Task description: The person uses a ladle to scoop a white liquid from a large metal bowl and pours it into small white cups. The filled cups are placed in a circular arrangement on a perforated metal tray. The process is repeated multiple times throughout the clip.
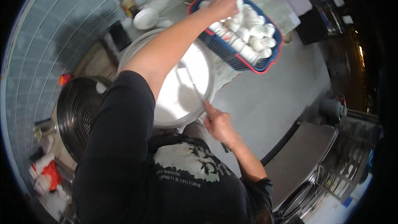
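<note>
My left hand [224, 3] reaches across into a blue plastic basket [231, 59] with a red rim. Several small white containers [256, 31] fill the basket, some bearing red marks. The fingers touch a white container, but whether they grip it is hidden. Lower down, my right hand [220, 125] holds the long handle of a ladle [196, 87]. The ladle slants into a large round tub [213, 81] of white liquid [196, 65]. Both the ladle's far end and the liquid are washed out by glare. My left forearm passes over the tub.
Left of my arm, a perforated metal drum [79, 115] lies tilted. Along the tiled wall [46, 53] are a yellow-capped bottle [127, 1], a white bowl [145, 18] and a dark flat object [119, 35]. A metal-topped bench [301, 155] stands at right, beyond the grey floor [264, 99].
</note>
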`<action>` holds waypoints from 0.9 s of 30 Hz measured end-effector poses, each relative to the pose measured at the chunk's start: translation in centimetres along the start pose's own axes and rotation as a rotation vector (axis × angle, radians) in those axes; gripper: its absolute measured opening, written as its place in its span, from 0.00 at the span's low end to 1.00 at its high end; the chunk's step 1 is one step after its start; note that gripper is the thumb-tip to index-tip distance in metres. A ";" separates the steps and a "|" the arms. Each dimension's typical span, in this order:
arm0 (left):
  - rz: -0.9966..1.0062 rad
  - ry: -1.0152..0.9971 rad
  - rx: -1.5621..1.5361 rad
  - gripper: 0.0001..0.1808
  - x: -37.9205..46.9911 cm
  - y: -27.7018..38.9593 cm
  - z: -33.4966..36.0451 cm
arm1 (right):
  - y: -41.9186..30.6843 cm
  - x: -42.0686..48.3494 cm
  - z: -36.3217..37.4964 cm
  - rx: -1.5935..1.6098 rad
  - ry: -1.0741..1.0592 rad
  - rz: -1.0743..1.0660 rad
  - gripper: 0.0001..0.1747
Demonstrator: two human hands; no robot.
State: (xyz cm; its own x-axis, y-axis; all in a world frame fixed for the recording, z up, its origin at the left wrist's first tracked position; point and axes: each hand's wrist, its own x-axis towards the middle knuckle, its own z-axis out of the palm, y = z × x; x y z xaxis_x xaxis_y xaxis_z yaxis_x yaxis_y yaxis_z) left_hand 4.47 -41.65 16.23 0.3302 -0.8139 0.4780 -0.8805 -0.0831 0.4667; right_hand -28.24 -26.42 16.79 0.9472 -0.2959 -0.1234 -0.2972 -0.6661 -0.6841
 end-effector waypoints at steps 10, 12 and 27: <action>-0.409 0.171 -0.817 0.29 -19.5 0.6 -21.8 | -0.6 2.6 2.0 -0.234 0.000 0.025 0.26; -0.557 0.289 -0.889 0.29 -24.9 1.4 -23.8 | -0.8 2.6 2.8 -0.242 -0.041 -0.042 0.26; -0.684 0.481 -0.737 0.36 -39.4 2.7 -19.0 | -7.1 -0.8 -3.8 1.175 -0.155 0.546 0.24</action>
State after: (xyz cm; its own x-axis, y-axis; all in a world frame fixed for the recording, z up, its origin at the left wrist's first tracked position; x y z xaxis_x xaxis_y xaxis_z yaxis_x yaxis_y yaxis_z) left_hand -4.45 1.15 12.83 0.9063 -0.4067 0.1151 -0.0979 0.0628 0.9932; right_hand -27.31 -24.08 24.52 0.7657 -0.2023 -0.6105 -0.4384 0.5304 -0.7256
